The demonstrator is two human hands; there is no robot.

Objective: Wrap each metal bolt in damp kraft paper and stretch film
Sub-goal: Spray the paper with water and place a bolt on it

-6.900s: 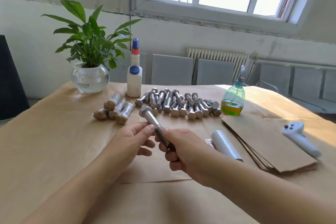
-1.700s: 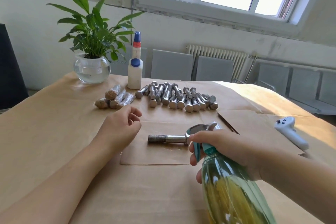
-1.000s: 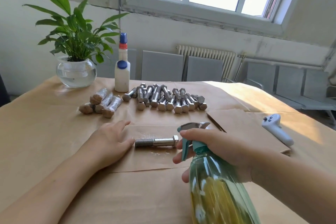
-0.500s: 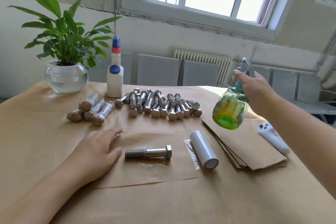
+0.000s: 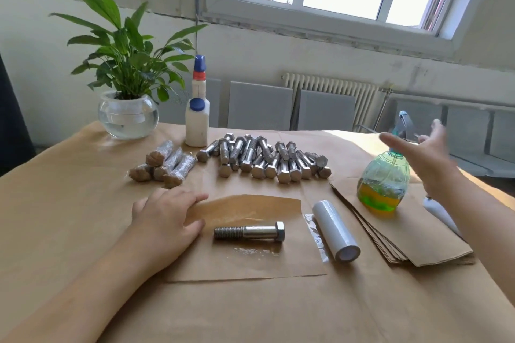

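- A single metal bolt (image 5: 249, 232) lies on its side on a damp kraft paper sheet (image 5: 245, 256), head to the right, threads to the left, with a small wet patch just in front of it.
- The left hand (image 5: 167, 221) rests flat on the sheet's left edge, fingers straight and gripping nothing, apart from the bolt's threaded end.
- A stretch film roll (image 5: 335, 231) lies just right of the sheet, a loose flap of film trailing beside it.
- The right hand (image 5: 426, 159) hovers spread wide beside the spray bottle (image 5: 383, 184), fingers extended and holding nothing.
- The bottle stands upright on a stack of kraft paper sheets (image 5: 418, 242).
- Behind the sheet lies a pile of bare bolts (image 5: 264, 160); to its left sit wrapped bolts (image 5: 164, 166).
- Farther back on the table (image 5: 69, 203) stand a white bottle (image 5: 197, 117) and a potted plant (image 5: 126, 78).
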